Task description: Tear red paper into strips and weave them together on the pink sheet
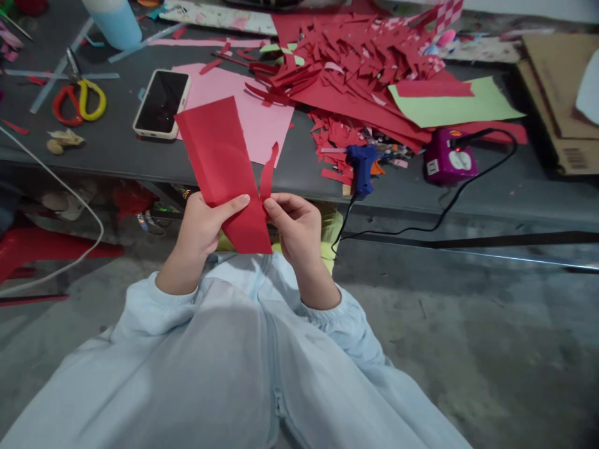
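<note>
A person in a pale blue zipped jacket (224, 349) holds a red paper sheet (218, 156) in front of the near edge of the table (397, 187). The left hand (203, 221) grips it by its left side, the thumb lying flat across the near part of the paper. The right hand (294, 224) pinches a narrow red strip (268, 171) between thumb and forefinger at the right edge of the sheet; the strip's far end stands apart from the sheet, a gap showing between them.

Beyond the sheet, pink paper (269, 118) lies on the table, with a phone (163, 103) at its left. Farther left are scissors (78, 103) with one red and one yellow handle loop, and at the far left stands a bottle (115, 25) of blue liquid. A large heap of red paper pieces (346, 53) covers the far middle, a light green sheet (461, 109) at its right side. Nearer, right of the hands, a blue glue gun (362, 165) rests beside small scraps, with a purple box (449, 159) to its right. Folded cardboard (556, 93) lies at the far right.
</note>
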